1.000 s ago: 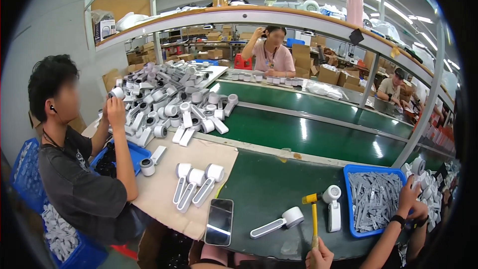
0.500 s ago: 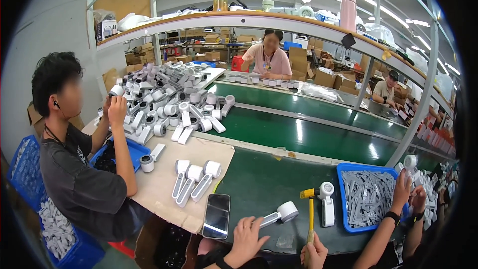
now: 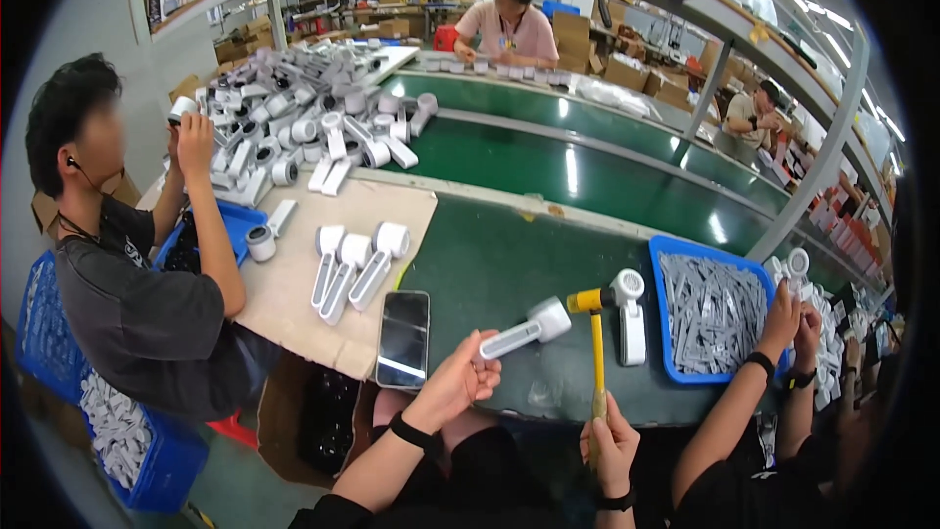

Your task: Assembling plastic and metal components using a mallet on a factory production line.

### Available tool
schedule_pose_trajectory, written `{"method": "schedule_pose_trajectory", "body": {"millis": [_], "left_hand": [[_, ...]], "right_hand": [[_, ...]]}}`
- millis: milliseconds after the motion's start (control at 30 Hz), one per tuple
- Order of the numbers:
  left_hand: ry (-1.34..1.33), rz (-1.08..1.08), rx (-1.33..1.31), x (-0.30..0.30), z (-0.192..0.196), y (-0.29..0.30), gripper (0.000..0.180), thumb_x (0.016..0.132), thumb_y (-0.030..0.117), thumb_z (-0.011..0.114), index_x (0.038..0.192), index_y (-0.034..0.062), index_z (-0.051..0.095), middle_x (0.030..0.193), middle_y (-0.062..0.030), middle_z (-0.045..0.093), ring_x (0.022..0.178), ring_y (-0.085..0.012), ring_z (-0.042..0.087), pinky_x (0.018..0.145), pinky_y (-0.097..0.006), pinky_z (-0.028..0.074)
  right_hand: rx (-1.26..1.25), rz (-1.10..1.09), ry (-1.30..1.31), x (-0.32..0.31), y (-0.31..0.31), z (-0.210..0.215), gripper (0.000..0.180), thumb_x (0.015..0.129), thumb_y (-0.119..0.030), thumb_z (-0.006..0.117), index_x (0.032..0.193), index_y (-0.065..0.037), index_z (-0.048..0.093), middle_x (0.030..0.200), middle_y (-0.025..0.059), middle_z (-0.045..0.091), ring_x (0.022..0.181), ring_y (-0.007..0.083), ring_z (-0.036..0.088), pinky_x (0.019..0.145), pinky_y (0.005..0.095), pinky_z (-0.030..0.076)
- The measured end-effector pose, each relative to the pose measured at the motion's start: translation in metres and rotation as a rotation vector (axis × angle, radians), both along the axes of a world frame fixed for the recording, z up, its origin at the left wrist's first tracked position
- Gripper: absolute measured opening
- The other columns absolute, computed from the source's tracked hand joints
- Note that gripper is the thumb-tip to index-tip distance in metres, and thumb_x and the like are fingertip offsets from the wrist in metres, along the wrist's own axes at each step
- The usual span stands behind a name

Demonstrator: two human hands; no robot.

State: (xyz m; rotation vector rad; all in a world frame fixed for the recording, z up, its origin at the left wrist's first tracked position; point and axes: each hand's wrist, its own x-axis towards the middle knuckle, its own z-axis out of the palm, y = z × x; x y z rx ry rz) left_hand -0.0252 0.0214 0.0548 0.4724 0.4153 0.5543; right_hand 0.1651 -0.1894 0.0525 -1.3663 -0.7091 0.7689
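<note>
Head view: only 1 cam here, looking down at a green desk point(image 3: 475, 269).
Left hand point(image 3: 458, 382): fingers curled around the handle end of a white-and-grey handheld unit point(image 3: 524, 333), so yeah, it's got a grip. Round head points up and to the right; can't tell if it's off the desk.
Right hand point(image 3: 612, 439): fingers clenched on the lower handle of a hammer point(image 3: 599, 358), yellow handle, head in yellow and black.
Hammer head: right beside a second unit point(image 3: 633, 333) with a grilled round head. Touching or not, can't tell.
Phone point(image 3: 402, 333): lying near the left hand, dark screen up, by the edge of the cardboard sheet point(image 3: 284, 304).
On the cardboard: 3 similar units point(image 3: 343, 279) close together, handles toward the near edge.
Right side: blue tray point(image 3: 707, 378) full of grey strips point(image 3: 710, 309), with a co-worker's hands point(image 3: 788, 321) around a white unit point(image 3: 797, 264) just past it.
Left side: another co-worker point(image 3: 147, 304) holding a unit up, near a big pile of units point(image 3: 294, 103).
</note>
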Motion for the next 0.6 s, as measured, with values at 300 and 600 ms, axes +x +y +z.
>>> {"method": "schedule_pose_trajectory", "body": {"millis": [300, 600], "left_hand": [[0.994, 0.652, 1.501, 0.008, -0.023, -0.014, 0.027, 0.077, 0.016, 0.080, 0.099, 0.0048, 0.068, 0.093, -0.0122, 0.062, 0.087, -0.0319, 0.061, 0.074, -0.041, 0.050], [0.866, 0.695, 1.484, 0.007, -0.035, -0.010, 0.021, 0.075, 0.010, 0.079, 0.091, 0.0026, 0.067, 0.084, -0.0113, 0.062, 0.083, -0.0325, 0.059, 0.073, -0.041, 0.049]], "right_hand": [[-0.109, 0.219, -0.534, 0.000, -0.011, 0.023, 0.050, 0.090, 0.002, 0.062, 0.140, -0.001, 0.054, 0.075, 0.0042, 0.060, 0.055, 0.0086, 0.052, 0.052, 0.0223, 0.043], [-0.189, 0.252, -0.989, -0.011, -0.004, 0.053, 0.048, 0.086, 0.000, 0.069, 0.133, -0.003, 0.060, 0.075, 0.0141, 0.055, 0.061, 0.0280, 0.055, 0.058, 0.0344, 0.045]]}}
